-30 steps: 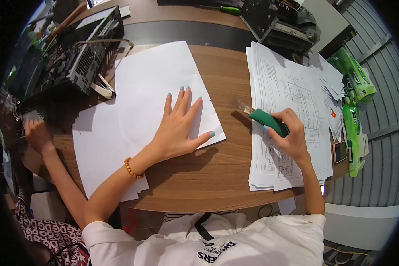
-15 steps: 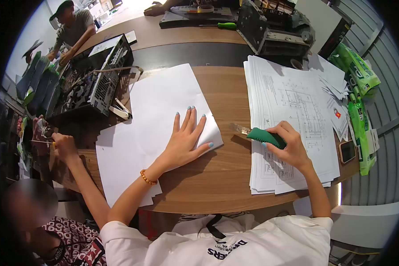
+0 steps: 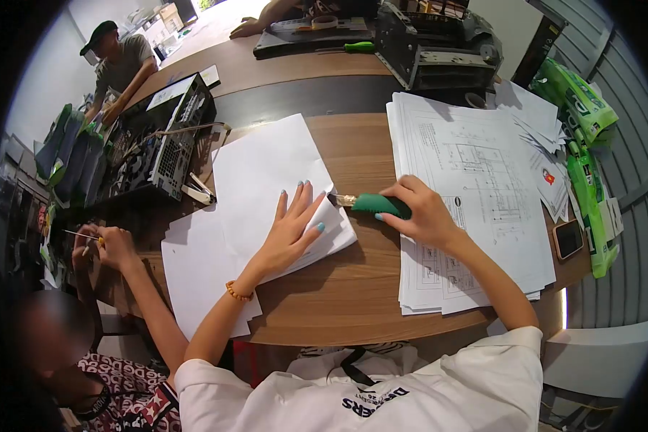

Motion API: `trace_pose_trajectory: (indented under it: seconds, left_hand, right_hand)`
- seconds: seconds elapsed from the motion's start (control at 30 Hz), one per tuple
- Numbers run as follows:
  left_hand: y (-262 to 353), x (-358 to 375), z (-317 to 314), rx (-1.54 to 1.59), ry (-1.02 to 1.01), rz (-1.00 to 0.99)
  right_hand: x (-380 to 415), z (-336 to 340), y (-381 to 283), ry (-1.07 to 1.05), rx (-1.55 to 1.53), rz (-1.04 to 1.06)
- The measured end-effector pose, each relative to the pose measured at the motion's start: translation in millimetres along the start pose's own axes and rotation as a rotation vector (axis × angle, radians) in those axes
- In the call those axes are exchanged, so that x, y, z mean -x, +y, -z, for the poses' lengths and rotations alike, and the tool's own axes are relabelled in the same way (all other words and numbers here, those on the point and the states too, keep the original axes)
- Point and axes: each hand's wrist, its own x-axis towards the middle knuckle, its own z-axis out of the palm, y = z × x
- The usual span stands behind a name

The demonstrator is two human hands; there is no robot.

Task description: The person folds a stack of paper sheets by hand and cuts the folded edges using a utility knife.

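Note:
My left hand (image 3: pixel 289 234) lies with fingers spread on the white paper sheets (image 3: pixel 263 155), pressing them to the table. A sheet's right side is folded over and lifts slightly beside my fingers. My right hand (image 3: pixel 428 217) grips a green-handled utility knife (image 3: pixel 380 206). Its metal end points left and meets the paper's folded edge, close to my left fingertips; the very tip is partly hidden at the fold. Under my right forearm lies a stack of printed diagram sheets (image 3: pixel 475 155).
An opened computer case (image 3: pixel 158 147) stands at the left, with a stapler-like tool (image 3: pixel 198 191) beside it. A phone (image 3: pixel 569 239) and green packets (image 3: pixel 590 194) lie right. Farther back are a metal chassis (image 3: pixel 439 54) and green-handled screwdriver (image 3: pixel 360 47). Co-worker's hands (image 3: pixel 111 248) hold a thin tool, left.
My right hand has moved left with the knife, from over the printed stack to the white paper's edge. My left hand has shifted slightly, and the paper's right side is now folded over and lifted.

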Motion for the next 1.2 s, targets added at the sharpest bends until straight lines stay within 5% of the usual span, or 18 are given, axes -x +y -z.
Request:
trace_pose_trajectory:
  seconds: [0.73, 0.8, 0.9, 1.2]
  left_hand:
    - [-2, -4, -5, 0.048, 0.188, 0.07]
    - [4, -4, -3, -0.362, 0.204, 0.137]
    - [-1, -5, 1, -0.506, 0.14, 0.148]
    - [-5, -6, -2, -0.473, 0.122, 0.152]
  right_hand:
    - [-27, -22, 11, 0.051, 0.174, 0.068]
    - [-25, -25, 11, 0.065, 0.142, 0.069]
    - [-25, -33, 11, 0.092, 0.12, 0.061]
    - [-34, -38, 15, 0.117, 0.141, 0.042]
